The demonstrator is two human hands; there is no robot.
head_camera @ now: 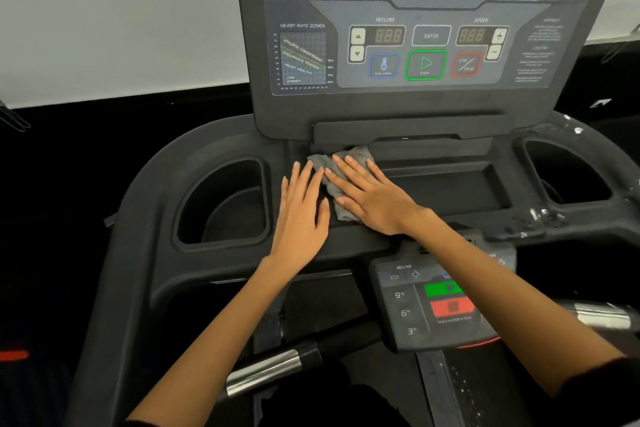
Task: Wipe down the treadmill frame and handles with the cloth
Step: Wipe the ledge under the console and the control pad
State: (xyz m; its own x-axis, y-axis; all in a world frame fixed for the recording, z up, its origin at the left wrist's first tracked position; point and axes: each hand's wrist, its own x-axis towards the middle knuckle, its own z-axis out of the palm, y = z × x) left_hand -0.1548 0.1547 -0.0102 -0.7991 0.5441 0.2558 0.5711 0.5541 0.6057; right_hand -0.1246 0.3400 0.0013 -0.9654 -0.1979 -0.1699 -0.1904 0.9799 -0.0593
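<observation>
My right hand (369,196) lies flat on the cloth (341,180), fingers straight and slightly spread, palm pressing it down; nothing is curled or pinched. The cloth is grey, soft and rumpled, bunched into folds, and it sits on the treadmill frame (156,218) at the left end of the shallow centre tray (450,184), just below the foot of the upright console (408,45). One corner of it pokes out past my fingertips toward the console, another shows under the heel of my palm. My left hand (303,215) rests flat just left of the cloth, fingers straight and close together, its fingertips touching or nearly touching the cloth's edge; I cannot tell which. It holds nothing. The frame is matte dark plastic with a fine grainy texture and rounded edges. Left of the cloth is a deep, rounded cup holder (225,204); another one (568,173) sits well to the right of it, beyond the tray, with white scuffed flecks along the rim near it. Nearer to me than the cloth, under my right forearm, is a small control pad (436,305) with a green and a red button, and a handle (273,371) with a shiny metal sleeve on a black bar.
</observation>
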